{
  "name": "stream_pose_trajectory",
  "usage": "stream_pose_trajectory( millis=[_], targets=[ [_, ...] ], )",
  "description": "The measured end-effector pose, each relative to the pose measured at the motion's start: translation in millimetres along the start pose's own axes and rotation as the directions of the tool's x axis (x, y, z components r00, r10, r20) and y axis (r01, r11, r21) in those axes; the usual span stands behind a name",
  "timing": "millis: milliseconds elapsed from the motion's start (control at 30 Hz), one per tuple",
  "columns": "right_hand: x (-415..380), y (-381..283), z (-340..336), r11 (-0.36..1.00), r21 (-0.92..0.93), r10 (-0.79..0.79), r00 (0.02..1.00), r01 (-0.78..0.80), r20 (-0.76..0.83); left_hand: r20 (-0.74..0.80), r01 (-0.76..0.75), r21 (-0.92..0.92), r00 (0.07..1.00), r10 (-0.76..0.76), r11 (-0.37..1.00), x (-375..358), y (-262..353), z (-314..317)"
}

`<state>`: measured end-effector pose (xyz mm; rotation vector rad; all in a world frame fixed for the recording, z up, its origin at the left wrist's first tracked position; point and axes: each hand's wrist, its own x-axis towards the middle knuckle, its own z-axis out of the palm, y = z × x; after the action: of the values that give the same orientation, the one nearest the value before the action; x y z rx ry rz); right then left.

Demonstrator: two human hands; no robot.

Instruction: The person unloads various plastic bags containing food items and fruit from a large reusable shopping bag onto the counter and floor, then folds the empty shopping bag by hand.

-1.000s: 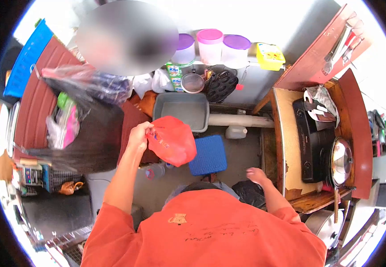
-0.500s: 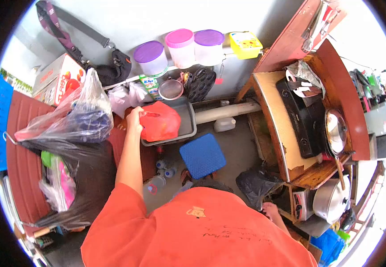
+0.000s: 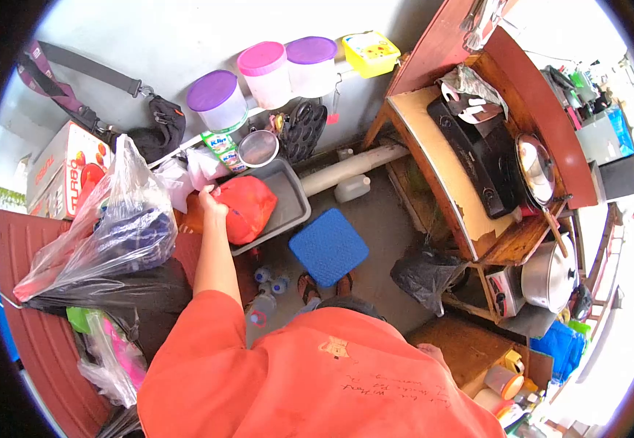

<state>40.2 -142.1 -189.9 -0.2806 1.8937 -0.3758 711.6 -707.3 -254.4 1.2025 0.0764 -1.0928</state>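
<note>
My left hand [image 3: 213, 201] is closed on the top of a red plastic bag [image 3: 247, 208], which rests at the left side of a grey tub [image 3: 298, 212]. The bag looks full and rounded; its contents are hidden. Low on the right, my right hand [image 3: 432, 353] shows only in part beside my orange shirt, near a brown wooden surface [image 3: 463, 350]. Its fingers are mostly hidden, and whether it holds anything is not visible. A round strainer [image 3: 258, 148] is just behind the tub.
A blue stool [image 3: 329, 247] stands on the floor, with bottles [image 3: 262, 306] to its left. A black bag [image 3: 426, 277] hangs by the wooden stove stand [image 3: 426, 168] at right. Lidded tubs [image 3: 218, 102] line the wall shelf. A clear plastic bag [image 3: 131, 219] is at left.
The view has shifted, showing more of the lower right. The red bag remains in my left hand over the tub. My right hand has moved from beneath the black bag towards my body.
</note>
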Motion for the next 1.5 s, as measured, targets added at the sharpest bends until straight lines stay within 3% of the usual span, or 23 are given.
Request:
stream_pose_trajectory(
  millis=[133, 200, 233, 367, 400, 433, 467, 500, 567, 600, 633, 733, 800, 900, 1000, 1033, 1100, 1167, 1233, 1267, 1333, 1400, 1500],
  targets=[
    [-5, 2, 16, 1.0, -0.026, -0.008, 0.999, 0.006, -0.048, 0.157, 0.033, -0.12, 0.987, -0.014, 0.992, 63, -37, -36],
    [0, 17, 25, 0.987, 0.121, -0.109, 0.994, 0.11, -0.016, 0.001, 0.014, 0.012, 1.0, -0.014, 1.0, 77, -42, -34],
    [-3, 19, 30, 0.989, 0.124, -0.075, 0.997, 0.077, -0.022, -0.058, -0.037, 0.062, 0.997, 0.041, 0.997, 83, -49, -32],
    [-10, 38, 55, 0.978, 0.197, -0.064, 0.997, 0.071, -0.039, -0.055, 0.018, 0.133, 0.998, -0.011, 0.991, 32, -40, -16],
    [-10, 47, 62, 0.987, 0.136, -0.076, 0.996, 0.08, -0.037, 0.16, 0.143, 0.199, 0.971, -0.176, 0.97, 27, -32, -25],
    [-12, 59, 69, 0.993, 0.084, -0.081, 0.996, 0.085, -0.044, 0.217, 0.21, 0.319, 0.933, -0.287, 0.924, 33, -33, -31],
    [-1, 78, 74, 0.993, 0.0, -0.121, 0.991, 0.122, -0.047, 0.246, 0.102, 0.373, 0.948, -0.205, 0.922, 31, -37, -41],
    [4, 98, 76, 0.985, -0.081, -0.158, 0.986, 0.153, -0.057, 0.108, 0.176, 0.379, 0.967, -0.232, 0.909, 20, -36, -42],
    [-17, 91, 76, 0.981, -0.17, -0.107, 0.988, 0.088, -0.108, 0.094, 0.05, 0.427, 0.991, -0.1, 0.903, -25, -35, -33],
    [-15, 99, 75, 0.995, -0.104, -0.013, 0.996, 0.004, -0.093, 0.297, 0.081, 0.312, 0.938, -0.178, 0.947, 18, -43, -59],
    [-13, 107, 69, 0.977, -0.201, -0.084, 0.993, 0.067, -0.079, 0.25, -0.026, 0.436, 0.964, -0.093, 0.9, 1, -40, -58],
    [-20, 129, 57, 0.997, -0.049, -0.062, 0.977, 0.053, -0.204, 0.207, -0.223, 0.724, 0.973, 0.103, 0.653, -71, -65, -52],
    [-22, 143, 50, 0.997, 0.038, -0.06, 0.97, 0.071, -0.235, 0.248, -0.285, 0.83, 0.959, 0.141, 0.48, -116, -100, -55],
    [-24, 179, 33, 0.987, 0.106, -0.087, 0.958, 0.12, -0.274, 0.36, -0.364, 0.89, 0.931, 0.064, 0.276, -191, -169, -50],
    [-25, 236, 17, 0.978, 0.16, -0.067, 0.934, 0.13, -0.351, 0.496, -0.453, 0.854, 0.858, -0.135, 0.256, -283, -263, -23],
    [-27, 255, 13, 0.979, 0.188, 0.0, 0.927, 0.076, -0.376, 0.635, -0.552, 0.759, 0.744, -0.206, 0.345, -292, -308, -12],
    [-33, 284, -5, 0.968, 0.251, 0.111, 0.907, -0.006, -0.407, 0.799, -0.692, 0.599, 0.477, -0.367, 0.403, -398, -369, 29],
    [-39, 304, -14, 0.914, 0.405, 0.222, 0.857, -0.017, -0.466, 0.897, -0.857, 0.303, 0.108, -0.429, 0.417, -538, -414, 78],
    [-41, 322, -17, 0.795, 0.605, 0.348, 0.782, 0.046, -0.517, 0.872, -0.807, 0.092, -0.218, -0.438, 0.584, -658, -460, 115],
    [-37, 330, -12, 0.783, 0.621, 0.361, 0.778, 0.047, -0.514, 0.835, -0.823, -0.091, -0.37, -0.407, 0.561, -719, -473, 131],
    [-34, 346, -3, 0.618, 0.764, 0.429, 0.734, 0.188, -0.527, 0.732, -0.686, -0.271, -0.603, -0.318, 0.675, -840, -487, 155],
    [-12, 379, 17, 0.602, 0.768, 0.331, 0.806, 0.221, -0.491, 0.628, -0.597, -0.387, -0.728, -0.274, 0.703, -940, -498, 170],
    [-37, 368, 44, 0.582, 0.788, 0.425, 0.75, 0.202, -0.506, 0.519, -0.541, -0.418, -0.802, -0.296, 0.73, -1048, -547, 194]
  ],
)
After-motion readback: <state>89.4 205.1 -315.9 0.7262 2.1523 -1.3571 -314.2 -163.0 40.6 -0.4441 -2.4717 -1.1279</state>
